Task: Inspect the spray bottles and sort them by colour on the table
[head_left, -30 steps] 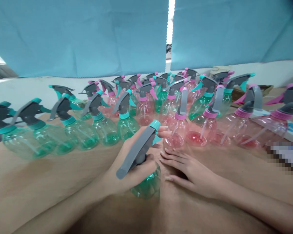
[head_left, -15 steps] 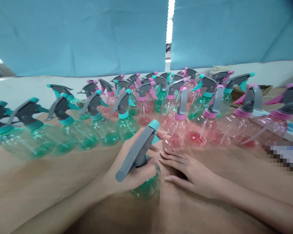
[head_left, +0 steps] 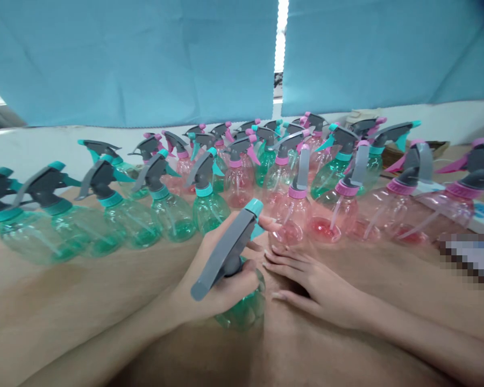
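Note:
My left hand (head_left: 210,274) is wrapped round the neck of a green spray bottle (head_left: 244,309) with a grey and teal trigger head, at the near middle of the table. The bottle's collar and most of its trigger are hidden behind the fingers. To its right my right hand (head_left: 314,285) lies palm down on the tabletop, fingers stretched out and holding nothing. Just beyond the hands stand a pink spray bottle (head_left: 292,215) and a teal-topped green spray bottle (head_left: 210,212).
Green spray bottles (head_left: 133,223) line the left, and pink ones (head_left: 407,215) the right. More bottles of both colours crowd behind them. A blurred-out flat object (head_left: 474,258) lies at the right edge. Blue curtains (head_left: 145,59) hang behind the brown table (head_left: 64,301).

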{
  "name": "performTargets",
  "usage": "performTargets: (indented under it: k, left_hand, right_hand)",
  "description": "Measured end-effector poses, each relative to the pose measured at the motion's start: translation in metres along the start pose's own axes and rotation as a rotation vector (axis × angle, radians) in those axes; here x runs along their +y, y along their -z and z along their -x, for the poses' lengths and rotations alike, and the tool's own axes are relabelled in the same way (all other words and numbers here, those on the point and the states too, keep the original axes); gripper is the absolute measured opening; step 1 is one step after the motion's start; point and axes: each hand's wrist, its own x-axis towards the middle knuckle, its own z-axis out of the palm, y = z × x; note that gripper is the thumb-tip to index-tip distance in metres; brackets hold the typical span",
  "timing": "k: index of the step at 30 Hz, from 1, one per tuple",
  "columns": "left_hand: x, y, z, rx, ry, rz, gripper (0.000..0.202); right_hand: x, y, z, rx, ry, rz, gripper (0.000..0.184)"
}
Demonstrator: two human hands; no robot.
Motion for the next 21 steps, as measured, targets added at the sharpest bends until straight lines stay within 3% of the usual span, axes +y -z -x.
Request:
performTargets:
  k: [9, 15, 21]
  left_hand:
    - [0.0039, 0.0003, -0.0001, -0.005, 0.015, -0.052, 0.049]
    - [0.0065, 0.0036, 0.002, -0.006, -0.011, -0.191, 0.025]
    - [0.0089, 0.0078, 0.0034, -0.045, -0.065, -0.142, 0.013]
  right_hand:
    - [-0.0004, 0.0, 0.0003, 0.006, 0.0, 0.005, 0.057]
    - [0.0009, -0.001, -0.0003, -0.005, 0.008, 0.022, 0.057]
    - [-0.0005, 0.0004, -0.0004, -0.003, 0.011, 0.033, 0.056]
